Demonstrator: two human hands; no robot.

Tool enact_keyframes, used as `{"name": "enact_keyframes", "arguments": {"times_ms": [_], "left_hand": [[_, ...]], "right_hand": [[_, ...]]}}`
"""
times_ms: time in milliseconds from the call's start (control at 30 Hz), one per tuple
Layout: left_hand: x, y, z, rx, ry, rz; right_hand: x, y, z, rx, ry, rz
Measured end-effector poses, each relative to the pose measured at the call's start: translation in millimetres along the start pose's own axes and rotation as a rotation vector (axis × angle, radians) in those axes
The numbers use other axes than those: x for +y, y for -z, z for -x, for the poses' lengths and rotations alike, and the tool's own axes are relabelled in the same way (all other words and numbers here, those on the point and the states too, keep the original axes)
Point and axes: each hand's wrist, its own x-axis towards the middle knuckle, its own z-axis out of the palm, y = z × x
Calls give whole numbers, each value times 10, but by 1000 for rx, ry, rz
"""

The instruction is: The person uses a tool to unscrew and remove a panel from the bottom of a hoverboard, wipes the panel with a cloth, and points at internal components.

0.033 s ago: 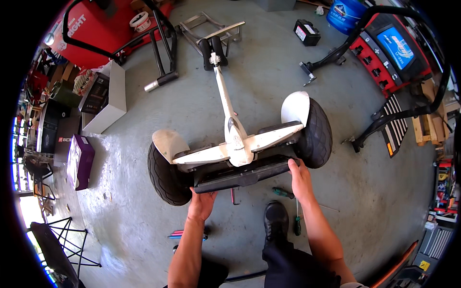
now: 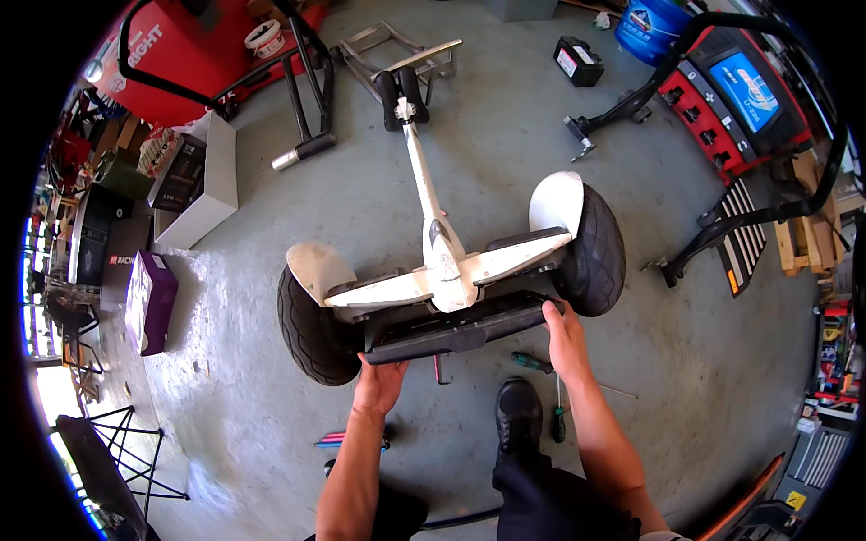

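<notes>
A white two-wheeled self-balancing scooter [image 2: 449,278] rests on the floor in front of me, its stem pointing away toward a pair of black knee pads [image 2: 402,95]. Along its near side is a long black panel [image 2: 465,337], gripped at both ends. My left hand [image 2: 380,388] holds the left end from below, close to the left tyre [image 2: 311,329]. At the other end, my right hand [image 2: 566,343] has its thumb on top, near the right tyre [image 2: 599,248]; its other fingers are mostly hidden. Whether the panel is attached to the scooter, I cannot tell.
Two green-handled screwdrivers [image 2: 530,362] and a red hex key [image 2: 438,368] lie nearby. Pink and blue tools [image 2: 336,440] are beside my left forearm. Further out are a purple box [image 2: 152,302], a white carton [image 2: 216,176], a black battery [image 2: 577,61] and a red wheeled machine [image 2: 735,99].
</notes>
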Motion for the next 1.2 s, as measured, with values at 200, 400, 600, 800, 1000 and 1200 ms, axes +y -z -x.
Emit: {"name": "enact_keyframes", "arguments": {"times_ms": [200, 400, 600, 800, 1000, 1200], "left_hand": [[4, -47, 158, -52, 41, 94], [-38, -141, 272, 123, -14, -106], [-24, -344, 601, 194, -81, -186], [129, -585, 927, 122, -202, -193], [741, -1253, 1316, 31, -381, -244], [1780, -2282, 1959, -76, -679, -212]], "right_hand": [[271, 44, 194, -49, -49, -358], [307, 61, 433, -137, -41, -579], [474, 273, 717, -144, -150, -610], [436, 366, 866, -136, -235, -638], [-309, 653, 1044, -369, -138, -606], [-2020, 830, 1403, -447, 258, -553]]}}
